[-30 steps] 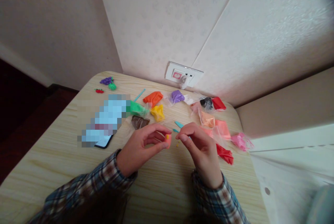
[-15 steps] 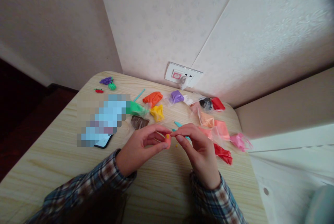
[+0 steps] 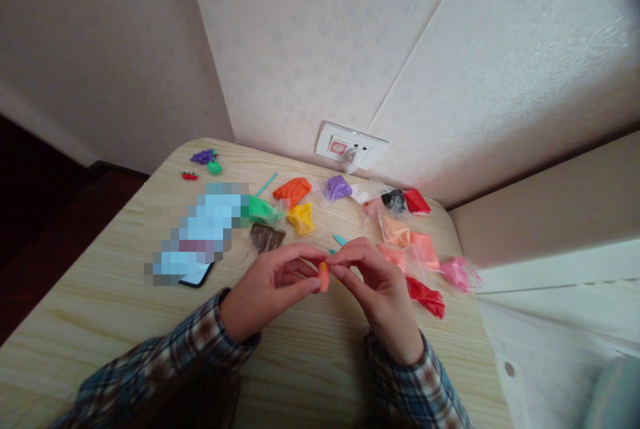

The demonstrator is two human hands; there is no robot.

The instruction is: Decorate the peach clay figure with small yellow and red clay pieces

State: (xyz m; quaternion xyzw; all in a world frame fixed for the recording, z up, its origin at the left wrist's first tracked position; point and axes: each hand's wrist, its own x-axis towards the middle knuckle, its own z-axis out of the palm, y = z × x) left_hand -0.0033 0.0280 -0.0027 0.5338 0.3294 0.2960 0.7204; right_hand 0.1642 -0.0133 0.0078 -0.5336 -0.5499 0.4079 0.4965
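Observation:
Between the thumb and fingers of my left hand [image 3: 273,286] is a small coral-pink piece of modelling clay [image 3: 324,278], held upright above the table. A yellow bit of clay [image 3: 323,266] sits on its upper part. My right hand [image 3: 380,289] is closed in a pinch beside the top of the coral piece, its fingertips very near or touching it. What those fingers hold is too small to make out. Just behind the right fingers lies a teal modelling tool [image 3: 340,240], partly covered by the hand.
Bags of clay in orange [image 3: 293,190], green [image 3: 265,209], yellow [image 3: 301,218], brown [image 3: 267,237], purple [image 3: 339,187] and red [image 3: 426,297] lie around the hands. A phone [image 3: 197,274] rests at left, near clay grapes [image 3: 203,156]. A wall socket [image 3: 351,146] is behind.
The coral clay has turned slightly and sunk a little in my left fingers. My right fingertips have shifted slightly left, against or close to its top.

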